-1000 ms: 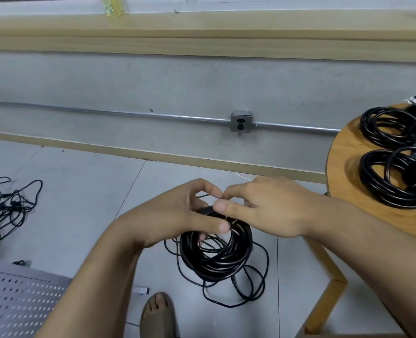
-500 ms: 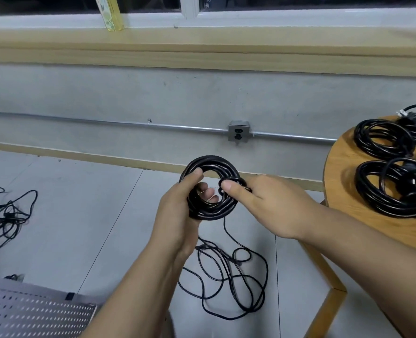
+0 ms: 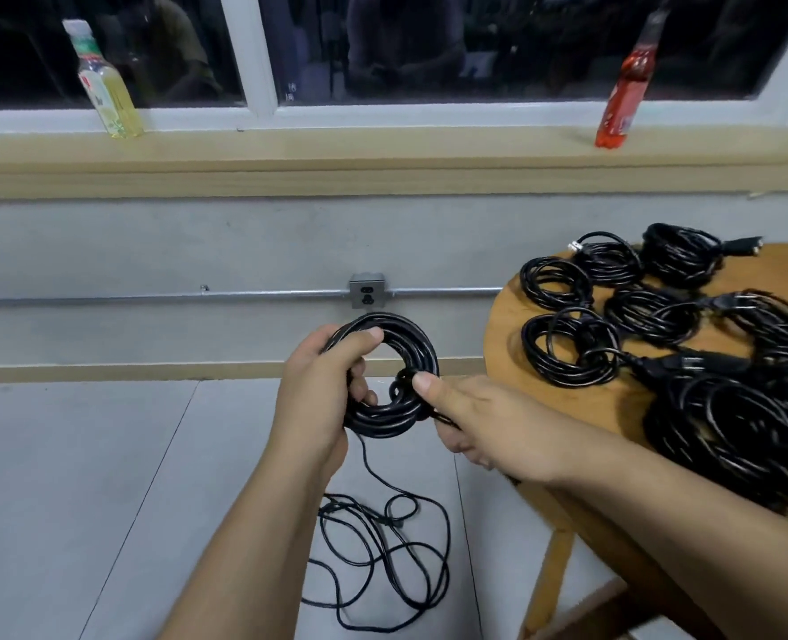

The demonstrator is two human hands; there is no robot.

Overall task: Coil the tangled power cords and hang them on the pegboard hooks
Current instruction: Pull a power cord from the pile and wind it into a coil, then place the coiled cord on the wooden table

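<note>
A black power cord coil (image 3: 403,334) is held upright in front of me. My left hand (image 3: 320,399) grips its left side, thumb over the top strands and fingers through the ring. My right hand (image 3: 470,422) pinches the cord at the coil's right side, thumb on the strands. From the coil's bottom a loose length runs down to a tangle of black cord (image 3: 383,556) on the floor. The pegboard is out of view.
A round wooden table (image 3: 503,334) stands at the right with several coiled black cords (image 3: 567,353) on it. A wall socket (image 3: 366,291) sits on a metal conduit behind the coil. On the window sill stand a yellow bottle (image 3: 105,94) and a red bottle (image 3: 623,103).
Both hands lifted the coil from low near the floor to chest height, and the view tilted up to show the window and more of the table. The left grip stayed.
</note>
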